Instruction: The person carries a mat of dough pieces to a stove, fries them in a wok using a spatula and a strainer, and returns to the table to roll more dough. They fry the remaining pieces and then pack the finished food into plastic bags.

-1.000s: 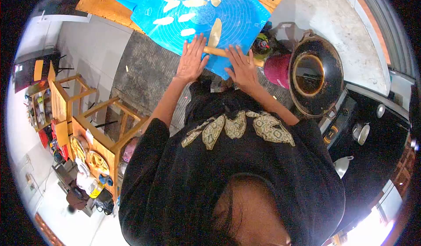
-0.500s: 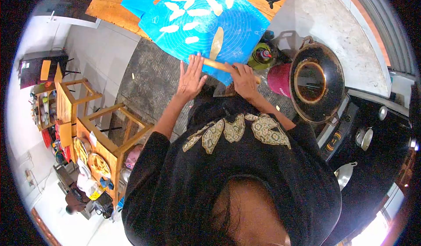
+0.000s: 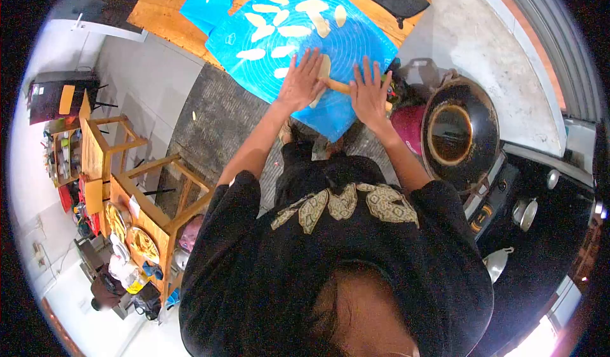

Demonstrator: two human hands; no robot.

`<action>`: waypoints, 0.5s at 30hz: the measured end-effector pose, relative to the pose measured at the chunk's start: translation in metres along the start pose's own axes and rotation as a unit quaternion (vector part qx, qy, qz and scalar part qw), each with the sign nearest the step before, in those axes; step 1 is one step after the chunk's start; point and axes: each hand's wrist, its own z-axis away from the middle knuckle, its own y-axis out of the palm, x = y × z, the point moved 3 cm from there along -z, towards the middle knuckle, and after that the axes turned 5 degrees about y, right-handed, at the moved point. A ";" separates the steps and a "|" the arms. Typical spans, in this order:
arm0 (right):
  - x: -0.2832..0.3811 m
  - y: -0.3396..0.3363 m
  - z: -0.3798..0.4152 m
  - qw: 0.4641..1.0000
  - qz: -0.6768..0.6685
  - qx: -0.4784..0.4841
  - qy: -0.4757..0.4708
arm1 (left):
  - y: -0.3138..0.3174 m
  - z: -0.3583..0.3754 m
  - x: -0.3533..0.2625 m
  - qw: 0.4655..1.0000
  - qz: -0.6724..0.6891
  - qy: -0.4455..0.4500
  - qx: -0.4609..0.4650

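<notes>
A wooden rolling pin lies across a long flat strip of dough on the blue silicone mat. My left hand rests flat over the pin's left end, fingers stretched out and partly covering the strip. At the other end, my right hand presses on the pin with its fingers spread and pointing away from me. Several pale dough pieces are scattered over the far and left parts of the mat. Part of the strip is hidden by the pin and my left hand.
The mat covers a wooden table. A folded blue sheet and a black pouch lie beside it. To the right stands a large dark wok holding dark liquid. Wooden stools and plates of food stand at left.
Both hands and the rolling pin have moved forward, away from my body, up over the dough strip. The right hand's fingers, bent around the pin before, are now stretched out.
</notes>
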 end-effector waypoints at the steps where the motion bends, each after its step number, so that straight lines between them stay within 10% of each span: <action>1: -0.003 0.004 -0.006 1.000 -0.001 -0.015 0.007 | 0.003 -0.009 0.005 1.000 -0.007 0.003 0.003; 11: -0.038 0.013 -0.061 0.990 -0.033 -0.115 0.078 | 0.032 -0.083 0.038 0.995 -0.055 0.007 -0.087; 15: -0.032 -0.009 -0.057 0.977 -0.175 -0.111 -0.043 | 0.018 -0.113 0.062 0.980 0.018 -0.105 -0.170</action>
